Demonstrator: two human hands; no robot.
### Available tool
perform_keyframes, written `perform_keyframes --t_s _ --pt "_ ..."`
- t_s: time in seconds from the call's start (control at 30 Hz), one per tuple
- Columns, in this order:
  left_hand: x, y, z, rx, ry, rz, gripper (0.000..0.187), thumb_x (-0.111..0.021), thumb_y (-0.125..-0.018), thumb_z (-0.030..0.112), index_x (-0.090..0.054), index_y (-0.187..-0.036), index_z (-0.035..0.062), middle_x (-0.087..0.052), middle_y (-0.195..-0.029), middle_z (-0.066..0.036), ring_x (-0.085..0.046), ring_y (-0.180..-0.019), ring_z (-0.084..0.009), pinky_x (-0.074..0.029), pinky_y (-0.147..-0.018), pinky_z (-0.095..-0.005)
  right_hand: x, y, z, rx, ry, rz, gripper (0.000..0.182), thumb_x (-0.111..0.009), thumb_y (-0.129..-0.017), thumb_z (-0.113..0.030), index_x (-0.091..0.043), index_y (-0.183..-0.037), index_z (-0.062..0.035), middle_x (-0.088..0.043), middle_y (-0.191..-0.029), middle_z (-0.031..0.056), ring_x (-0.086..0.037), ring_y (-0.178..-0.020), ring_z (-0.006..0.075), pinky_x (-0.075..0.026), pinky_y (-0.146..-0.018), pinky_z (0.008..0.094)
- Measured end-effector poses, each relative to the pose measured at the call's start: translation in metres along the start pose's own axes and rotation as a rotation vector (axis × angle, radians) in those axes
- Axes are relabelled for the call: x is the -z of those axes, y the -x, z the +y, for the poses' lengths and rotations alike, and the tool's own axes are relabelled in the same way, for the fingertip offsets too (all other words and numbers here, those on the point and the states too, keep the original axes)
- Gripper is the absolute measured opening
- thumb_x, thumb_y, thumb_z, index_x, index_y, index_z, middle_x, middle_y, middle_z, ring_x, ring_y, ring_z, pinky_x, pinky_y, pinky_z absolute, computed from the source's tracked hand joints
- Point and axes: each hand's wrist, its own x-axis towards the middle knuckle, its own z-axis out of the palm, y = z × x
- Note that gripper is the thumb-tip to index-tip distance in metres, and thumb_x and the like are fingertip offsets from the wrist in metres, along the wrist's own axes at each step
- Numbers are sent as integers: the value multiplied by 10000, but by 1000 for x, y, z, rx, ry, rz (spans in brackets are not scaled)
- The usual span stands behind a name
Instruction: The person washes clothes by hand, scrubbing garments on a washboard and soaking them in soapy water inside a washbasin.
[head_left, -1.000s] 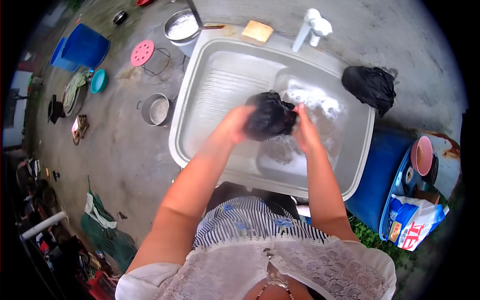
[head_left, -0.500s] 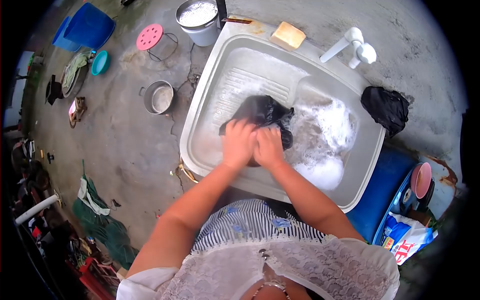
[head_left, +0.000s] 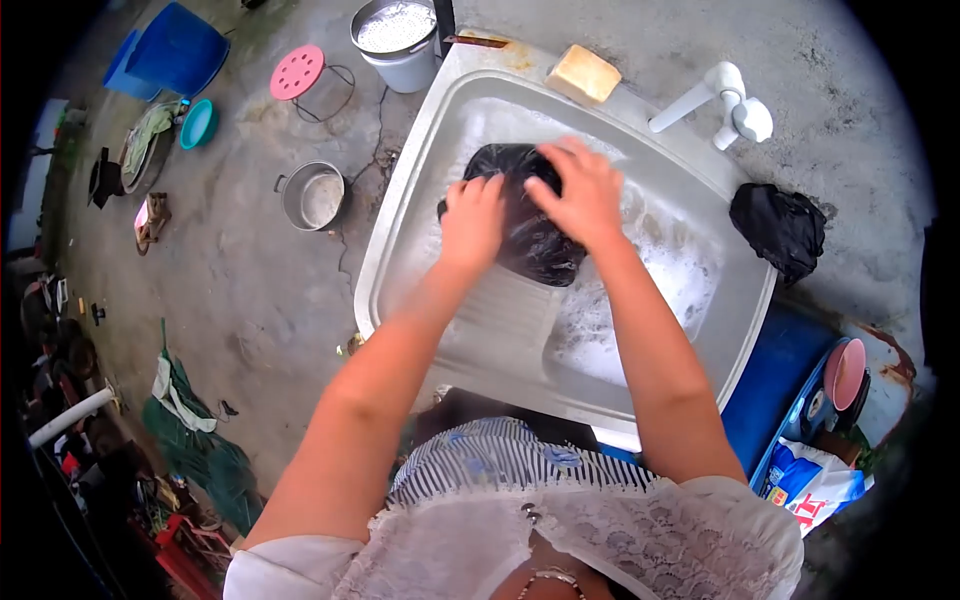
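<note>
A wet black plastic-like item point(head_left: 540, 235) lies on the ribbed washboard part of the grey sink point(head_left: 400, 215). My left hand point(head_left: 472, 222) rests on its left edge, fingers bent over it, and what the fingertips grip is hard to make out. Over its upper right part is my right hand point(head_left: 582, 192), slightly blurred, with fingers spread and thumb apart. Foamy suds point(head_left: 600, 345) fill the basin to the right of the item. A yellowish soap block point(head_left: 584, 75) sits on the sink's back rim.
A white tap point(head_left: 700, 100) stands behind the sink, with a black bag point(head_left: 778, 230) at its right corner. To the left are a metal pot point(head_left: 315, 196), a pink stool point(head_left: 297, 72) and a white bucket point(head_left: 400, 62). A blue barrel point(head_left: 765, 370) stands at the right.
Both hands have moved up toward the back of the sink and apart from each other. The black item has shifted up and now lies more spread out.
</note>
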Motion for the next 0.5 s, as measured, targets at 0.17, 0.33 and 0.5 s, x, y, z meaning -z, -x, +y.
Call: perform_keyframes --t_s 0.17,0.33,0.5 --pt "91 19 0 111 100 -391 416 -603 -918 285 -586 -1294 108 -565 -1347 -135 -531 -1146 -375 -461 -940 -488 -46 0 0 -290 -286 -87 439 -511 -932 -463 -653 -1196 -142 -584 -1309 112 -477 -1271 321 -218 -1115 536" --pt "54 21 -6 -285 -143 167 334 -589 -934 301 -637 -1218 131 -568 -1302 -159 -498 -1168 -378 -388 -993 -491 -51 74 -68 173 -541 214 268 -531 -772 -85 -615 -1026 -72 -609 -1067 110 -539 -1051 315 -385 -904 480" --pt "23 66 2 -206 -73 -135 191 -601 -842 247 -640 -976 117 -568 -959 -118 -521 -923 -320 -391 -816 -441 -61 112 -55 175 -431 219 132 -603 -800 -207 -666 -801 -91 -629 -835 93 -583 -836 318 -421 -799 490"
